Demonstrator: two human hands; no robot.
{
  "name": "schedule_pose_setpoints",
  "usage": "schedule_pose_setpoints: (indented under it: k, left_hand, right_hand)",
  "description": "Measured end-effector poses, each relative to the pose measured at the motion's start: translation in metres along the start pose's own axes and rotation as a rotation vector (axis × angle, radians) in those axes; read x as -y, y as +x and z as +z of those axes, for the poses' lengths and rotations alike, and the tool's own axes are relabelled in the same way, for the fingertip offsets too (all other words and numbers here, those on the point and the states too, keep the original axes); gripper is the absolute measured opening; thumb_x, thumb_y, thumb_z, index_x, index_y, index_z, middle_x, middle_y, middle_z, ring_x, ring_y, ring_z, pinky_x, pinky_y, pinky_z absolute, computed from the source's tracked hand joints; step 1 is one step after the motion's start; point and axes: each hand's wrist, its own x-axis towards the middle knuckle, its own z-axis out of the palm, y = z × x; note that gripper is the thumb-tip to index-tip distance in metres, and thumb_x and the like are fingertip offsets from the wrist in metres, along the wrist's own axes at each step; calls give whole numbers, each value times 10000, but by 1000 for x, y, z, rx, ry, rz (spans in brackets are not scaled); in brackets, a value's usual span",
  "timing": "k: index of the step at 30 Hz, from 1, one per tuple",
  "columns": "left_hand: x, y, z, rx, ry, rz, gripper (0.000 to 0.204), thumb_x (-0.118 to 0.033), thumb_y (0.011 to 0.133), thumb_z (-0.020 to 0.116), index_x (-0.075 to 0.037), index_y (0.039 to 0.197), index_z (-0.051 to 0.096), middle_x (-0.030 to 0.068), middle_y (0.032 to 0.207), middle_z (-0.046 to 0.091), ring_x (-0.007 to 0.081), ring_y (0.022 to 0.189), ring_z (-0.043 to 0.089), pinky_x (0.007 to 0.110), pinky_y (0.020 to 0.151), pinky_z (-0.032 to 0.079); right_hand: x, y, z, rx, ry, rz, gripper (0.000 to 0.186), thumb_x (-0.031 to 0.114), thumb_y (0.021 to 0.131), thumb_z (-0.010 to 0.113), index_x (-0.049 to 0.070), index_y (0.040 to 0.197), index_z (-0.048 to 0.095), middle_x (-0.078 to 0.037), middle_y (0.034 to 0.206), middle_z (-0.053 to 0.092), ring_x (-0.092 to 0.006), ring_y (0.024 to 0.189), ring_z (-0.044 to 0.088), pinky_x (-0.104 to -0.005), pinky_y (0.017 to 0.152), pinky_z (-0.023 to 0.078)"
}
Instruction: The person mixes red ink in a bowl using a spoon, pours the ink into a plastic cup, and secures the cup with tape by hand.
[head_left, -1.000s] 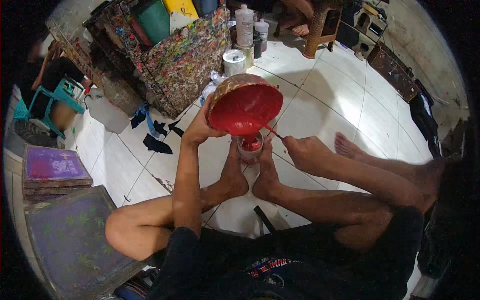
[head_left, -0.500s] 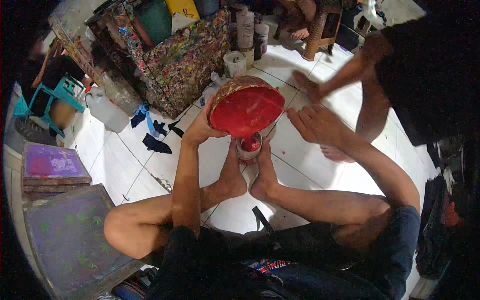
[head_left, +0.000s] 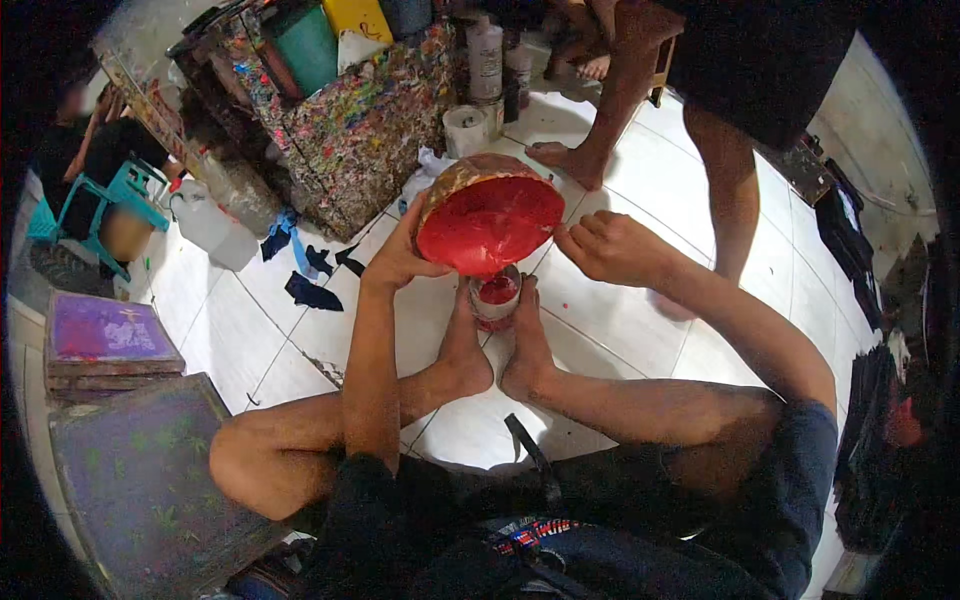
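Note:
My left hand [head_left: 400, 262] grips the left side of a wide bowl [head_left: 488, 212] coated inside with red paint and holds it tilted toward me. Under its lower lip stands a small clear cup [head_left: 496, 296] with red paint in it, clamped between my two bare feet on the white tiled floor [head_left: 620, 340]. My right hand [head_left: 610, 246] is right beside the bowl's right rim, its fingers curled shut. Whether anything is pinched in them is hidden.
Another person's bare legs [head_left: 728, 180] stand on the tiles just beyond my right hand. A paint-splattered cabinet [head_left: 350, 135], a white jug [head_left: 213, 228], a white tub [head_left: 465, 130] and bottles [head_left: 485, 55] lie ahead. Purple framed screens [head_left: 105, 338] are stacked at left, near a turquoise stool [head_left: 128, 192].
The other person, bent over with a hand near the floor half a second ago, now stands upright behind the bowl. My right hand has risen from the floor to the bowl's rim.

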Motion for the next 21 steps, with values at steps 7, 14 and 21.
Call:
schedule_pose_setpoints:
  k: [7, 14, 21]
  left_hand:
    - [-4, -6, 8, -46, -44, -13, 1329, 25, 416, 918, -67, 1538, 211, 76, 1490, 400, 221, 1346, 422, 384, 1130, 343]
    - [-1, -3, 0, 11, -65, -14, 1324, 45, 425, 909, -91, 1541, 210, 68, 1472, 429, 218, 1341, 431, 383, 1121, 358]
    - [-4, -2, 1, -16, -48, -22, 1335, 120, 443, 879, -68, 1549, 156, 75, 1487, 405, 217, 1343, 424, 382, 1104, 383]
  right_hand:
    - [-6, 25, -28, -47, -15, 102, 364, 137, 771, 619, -79, 1063, 598, -73, 771, 606, -198, 706, 650, -303, 578, 523]
    - [7, 29, 0, -43, 100, 82, 408, 169, 776, 617, -99, 1082, 580, -104, 781, 621, -225, 696, 658, -344, 597, 566]
    - [25, 8, 13, -89, 135, 11, 406, 162, 775, 612, -87, 1094, 578, -89, 789, 614, -230, 725, 660, -339, 578, 555]
